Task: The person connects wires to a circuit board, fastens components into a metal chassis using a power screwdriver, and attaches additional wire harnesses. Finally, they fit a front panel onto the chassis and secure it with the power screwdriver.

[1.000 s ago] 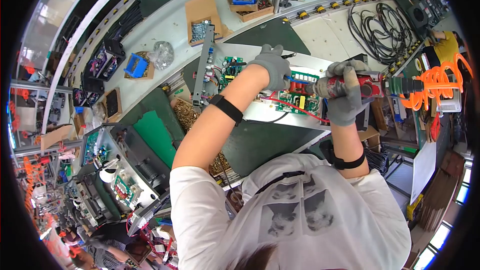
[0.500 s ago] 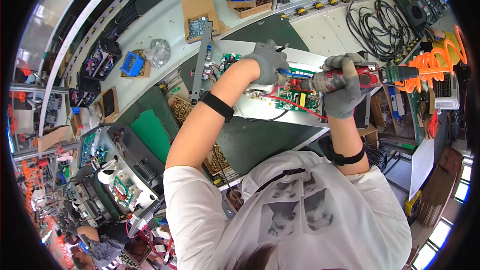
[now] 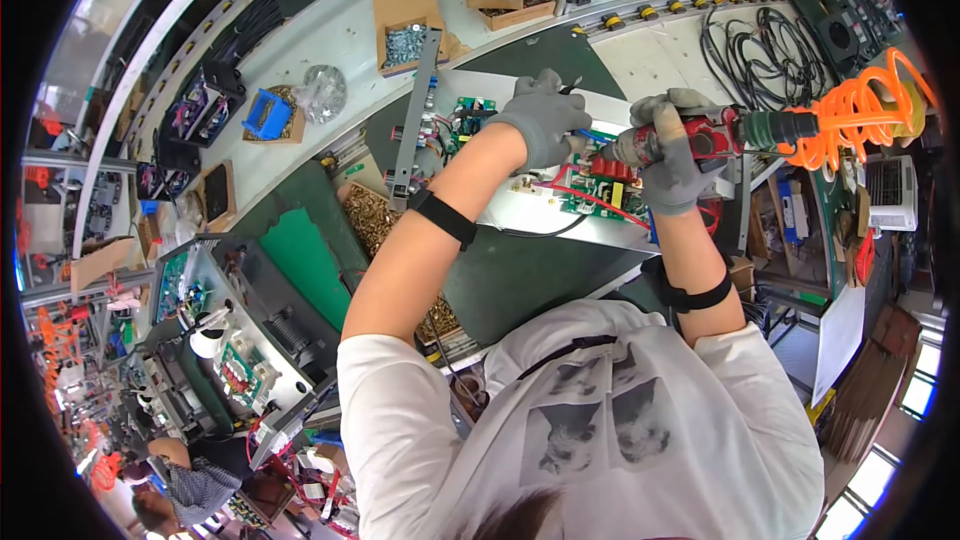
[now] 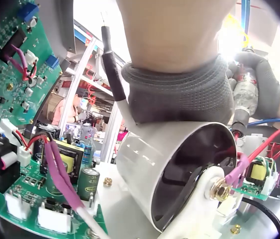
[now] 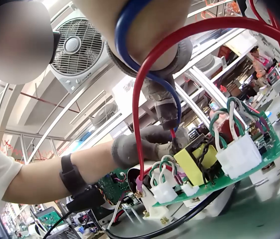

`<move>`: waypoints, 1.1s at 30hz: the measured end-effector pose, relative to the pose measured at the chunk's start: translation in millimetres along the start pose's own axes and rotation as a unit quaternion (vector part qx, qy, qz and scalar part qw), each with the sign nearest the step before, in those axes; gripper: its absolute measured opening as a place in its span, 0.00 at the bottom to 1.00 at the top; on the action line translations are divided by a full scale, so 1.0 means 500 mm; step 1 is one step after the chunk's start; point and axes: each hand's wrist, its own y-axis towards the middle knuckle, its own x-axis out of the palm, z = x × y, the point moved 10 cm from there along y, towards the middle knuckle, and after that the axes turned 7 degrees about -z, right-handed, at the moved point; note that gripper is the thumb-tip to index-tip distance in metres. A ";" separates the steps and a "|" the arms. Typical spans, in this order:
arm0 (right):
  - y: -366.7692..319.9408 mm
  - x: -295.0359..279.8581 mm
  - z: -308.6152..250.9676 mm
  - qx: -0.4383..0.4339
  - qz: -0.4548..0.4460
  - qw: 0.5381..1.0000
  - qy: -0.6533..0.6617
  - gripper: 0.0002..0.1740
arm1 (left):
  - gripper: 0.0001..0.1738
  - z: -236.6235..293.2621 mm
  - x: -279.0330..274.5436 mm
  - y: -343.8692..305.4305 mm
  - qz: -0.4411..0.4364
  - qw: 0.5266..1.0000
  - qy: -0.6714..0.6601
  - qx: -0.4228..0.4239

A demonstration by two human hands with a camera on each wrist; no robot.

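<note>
Over the green circuit board (image 5: 276,150), the right hand (image 3: 674,166)'s grip, wrapped round a red-and-grey cylindrical driver (image 3: 708,137), has neared the left hand (image 3: 545,122), grip unclear.

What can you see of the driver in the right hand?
The driver has a red body, a scuffed greyish front and a dark nose; its dark green tail joins an orange coiled hose. The right hand wraps its fingers round it. In the left wrist view its nose points down, close to the left hand. I cannot tell what its tip touches.
</note>
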 end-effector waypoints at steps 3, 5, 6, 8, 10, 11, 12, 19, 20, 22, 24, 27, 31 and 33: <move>0.000 0.004 0.019 0.019 -0.030 0.999 0.037 0.13 | 0.15 0.004 -0.006 -0.003 0.025 1.000 0.009 -0.009; 0.002 0.011 0.020 0.008 -0.040 0.999 0.024 0.13 | 0.15 0.005 -0.008 -0.005 0.012 1.000 0.008 -0.022; 0.002 0.017 0.016 -0.004 -0.049 0.999 0.011 0.13 | 0.15 0.007 -0.009 -0.007 0.013 1.000 0.007 -0.024; 0.001 0.025 0.020 0.011 -0.056 0.998 0.010 0.13 | 0.15 0.008 -0.027 -0.016 0.060 0.997 -0.024 -0.029; -0.002 0.033 0.029 0.027 -0.065 0.997 0.010 0.13 | 0.15 0.018 -0.023 -0.005 0.004 0.999 0.013 -0.038; -0.004 0.036 0.038 0.036 -0.071 0.997 -0.007 0.14 | 0.16 0.024 -0.008 -0.001 -0.054 0.996 0.051 -0.043; -0.003 0.039 0.046 0.044 -0.079 0.996 -0.024 0.14 | 0.16 0.028 -0.012 -0.001 -0.053 0.996 0.048 -0.046; 0.015 0.053 0.041 0.065 -0.059 0.991 -0.105 0.13 | 0.17 0.018 -0.002 0.006 -0.045 0.995 0.047 -0.069; 0.015 0.050 0.041 0.065 -0.049 0.989 -0.120 0.12 | 0.18 0.015 -0.002 0.007 -0.040 0.996 0.038 -0.073; 0.014 0.057 0.044 0.093 -0.062 0.990 -0.086 0.11 | 0.18 0.016 -0.014 0.000 -0.035 0.996 0.028 -0.080; 0.012 0.066 0.054 0.122 -0.076 0.988 -0.051 0.11 | 0.23 0.022 -0.007 -0.001 -0.091 0.992 0.040 -0.077; 0.016 0.071 0.043 0.074 -0.075 0.989 -0.102 0.09 | 0.24 0.004 0.000 0.007 -0.055 0.994 0.003 -0.094; 0.015 0.087 0.061 0.125 -0.126 0.981 -0.083 0.07 | 0.23 -0.009 0.008 0.013 -0.053 0.992 -0.011 -0.113; 0.021 0.086 0.065 0.098 -0.128 0.981 -0.105 0.08 | 0.22 -0.014 0.009 0.007 -0.044 0.990 -0.046 -0.127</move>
